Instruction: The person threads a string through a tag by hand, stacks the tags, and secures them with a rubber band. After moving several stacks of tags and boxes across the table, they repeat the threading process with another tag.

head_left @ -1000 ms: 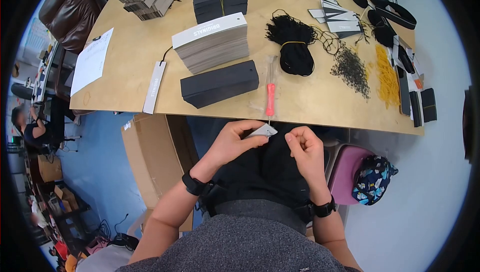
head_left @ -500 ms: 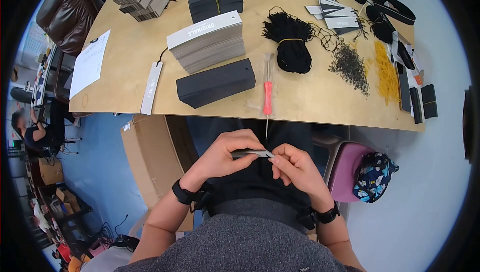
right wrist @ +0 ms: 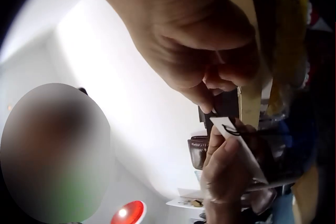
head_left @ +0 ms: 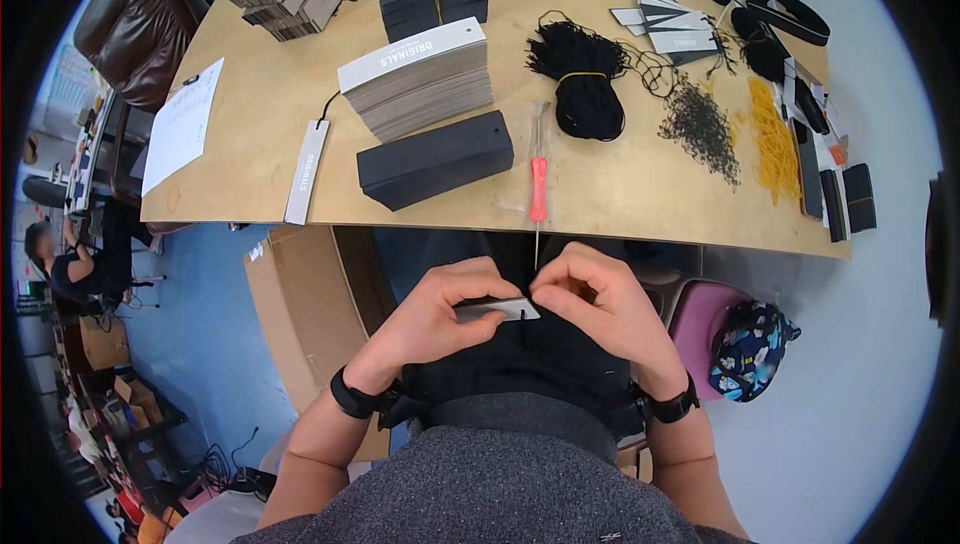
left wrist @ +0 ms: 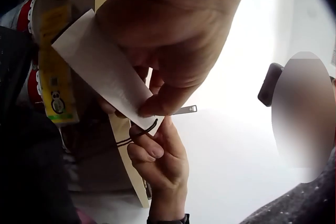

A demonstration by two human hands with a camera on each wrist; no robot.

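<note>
In the head view my left hand (head_left: 430, 314) grips a white hang tag (left wrist: 102, 66) between thumb and fingers, off the table's front edge. A black cord (left wrist: 151, 127) passes through the hole at the tag's end. My right hand (head_left: 605, 304) is beside that end, thumb and index fingertips together. In the left wrist view the cord crosses in front of the right fingers; I cannot tell whether they pinch it. Above the hands, a red-handled tool (head_left: 539, 189) lies on the table, its thin metal shaft sticking out past the edge.
On the table (head_left: 270, 64) are a stack of white tags (head_left: 435, 94), a black stack (head_left: 435, 164), a black cord bundle (head_left: 588, 104), dark small loops (head_left: 700, 134), yellow loops (head_left: 775, 144) and one corded tag (head_left: 305, 174). A cardboard box (head_left: 300, 314) stands below.
The tag has come down, away from the tool's tip, and black cord now shows at its hole. My right hand moved in to the tag's end, then slightly up off it.
</note>
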